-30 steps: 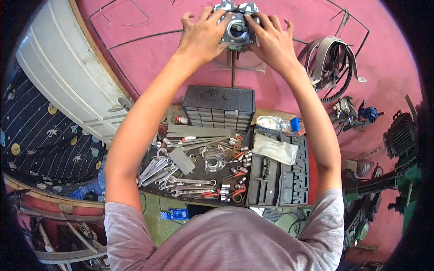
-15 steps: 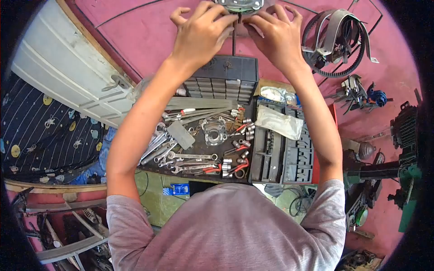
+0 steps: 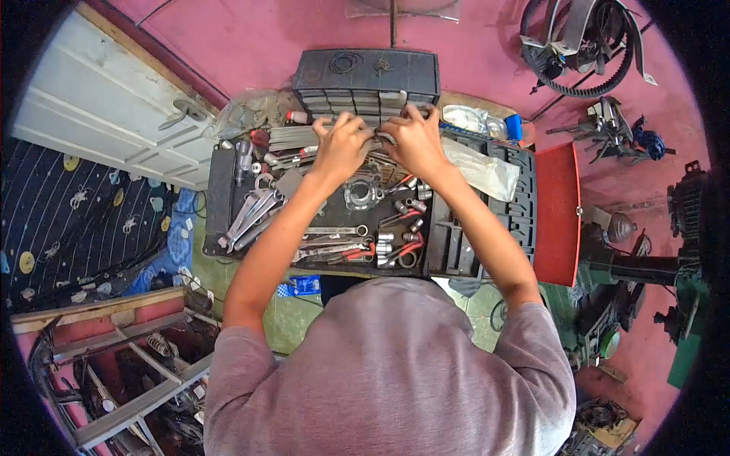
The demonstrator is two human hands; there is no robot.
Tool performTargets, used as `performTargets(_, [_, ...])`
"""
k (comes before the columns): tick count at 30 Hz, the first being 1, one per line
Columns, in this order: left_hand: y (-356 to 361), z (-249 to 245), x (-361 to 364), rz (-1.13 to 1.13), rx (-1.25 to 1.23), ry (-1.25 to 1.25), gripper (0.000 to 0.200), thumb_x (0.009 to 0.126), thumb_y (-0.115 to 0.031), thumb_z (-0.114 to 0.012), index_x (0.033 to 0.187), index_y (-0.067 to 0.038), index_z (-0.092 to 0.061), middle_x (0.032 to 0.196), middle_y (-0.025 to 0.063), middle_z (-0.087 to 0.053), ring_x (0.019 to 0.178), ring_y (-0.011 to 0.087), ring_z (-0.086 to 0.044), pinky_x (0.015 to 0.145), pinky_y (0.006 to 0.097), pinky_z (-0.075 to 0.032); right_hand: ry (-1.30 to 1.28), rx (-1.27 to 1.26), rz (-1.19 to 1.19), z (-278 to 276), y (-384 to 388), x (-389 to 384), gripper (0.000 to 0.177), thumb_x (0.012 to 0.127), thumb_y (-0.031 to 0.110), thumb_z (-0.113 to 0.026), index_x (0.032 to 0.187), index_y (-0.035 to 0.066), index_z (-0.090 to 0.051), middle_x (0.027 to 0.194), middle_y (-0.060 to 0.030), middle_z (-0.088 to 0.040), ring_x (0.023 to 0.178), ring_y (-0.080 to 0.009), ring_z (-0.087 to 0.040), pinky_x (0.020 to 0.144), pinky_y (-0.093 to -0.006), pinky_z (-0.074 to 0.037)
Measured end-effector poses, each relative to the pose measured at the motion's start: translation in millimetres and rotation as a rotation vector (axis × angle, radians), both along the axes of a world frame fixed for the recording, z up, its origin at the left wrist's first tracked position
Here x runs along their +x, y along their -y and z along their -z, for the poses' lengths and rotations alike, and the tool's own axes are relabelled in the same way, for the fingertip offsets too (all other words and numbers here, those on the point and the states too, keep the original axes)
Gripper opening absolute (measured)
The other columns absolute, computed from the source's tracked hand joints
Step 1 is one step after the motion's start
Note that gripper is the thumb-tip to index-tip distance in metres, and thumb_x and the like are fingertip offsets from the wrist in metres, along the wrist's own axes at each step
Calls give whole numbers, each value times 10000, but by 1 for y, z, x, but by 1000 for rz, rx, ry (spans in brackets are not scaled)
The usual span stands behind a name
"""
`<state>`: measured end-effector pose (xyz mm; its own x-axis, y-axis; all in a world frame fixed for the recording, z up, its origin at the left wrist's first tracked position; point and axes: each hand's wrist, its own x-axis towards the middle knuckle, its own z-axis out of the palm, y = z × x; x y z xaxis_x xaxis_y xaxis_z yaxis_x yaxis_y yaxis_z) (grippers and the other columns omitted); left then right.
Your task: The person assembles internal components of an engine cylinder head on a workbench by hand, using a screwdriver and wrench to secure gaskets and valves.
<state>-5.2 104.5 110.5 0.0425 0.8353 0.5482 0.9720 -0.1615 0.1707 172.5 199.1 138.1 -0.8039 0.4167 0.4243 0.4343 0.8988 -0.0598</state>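
My left hand [image 3: 344,150] and my right hand [image 3: 413,144] meet at the fingertips, in front of the black drawer cabinet [image 3: 368,70]. Both are closed in a pinch; a small dark thing seems to show between them, too small to name. Below the hands a metal engine gasket or cylinder part [image 3: 363,193] lies on the dark bench top. Combination wrenches [image 3: 327,231] lie nearer my body, beside sockets [image 3: 385,247] and red-handled tools [image 3: 411,245]. Behind my left hand is a bundle of flat grey strips [image 3: 293,137].
A red toolbox [image 3: 557,213] with a black tray [image 3: 454,247] stands to the right, a clear plastic bag [image 3: 487,171] on it. Belts [image 3: 585,45] hang on the pink wall. A white door [image 3: 114,99] stands at the left, a metal frame [image 3: 144,395] below it.
Both hands have come down from high near the wall to just in front of the drawer cabinet, fingertips now together. The view has shifted, showing more of the bench and the red toolbox lid.
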Motion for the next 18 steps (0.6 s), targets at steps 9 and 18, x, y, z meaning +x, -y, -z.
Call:
performTargets(9, [45,82,7,-90,-438,33,290,774,-213,-795,1044,-115,-754,1177,31,-647,1237,230,-526,1006,620,-321,255,-228,33,92,40,-5,426,766,312,-811,1166,191,-729,1125,11,-695,1192,-267,-566,955,-648,-370])
performTargets(18, [71,105,10,-151,-470,6,549,721,-313,-864,1190,-91,-686,1272,50,-611,1287,234,-487,993,591,-325,390,-303,-6,111,53,-1,609,707,333,-861,1269,177,-683,1238,-6,-631,1278,-268,-515,1041,-715,-313])
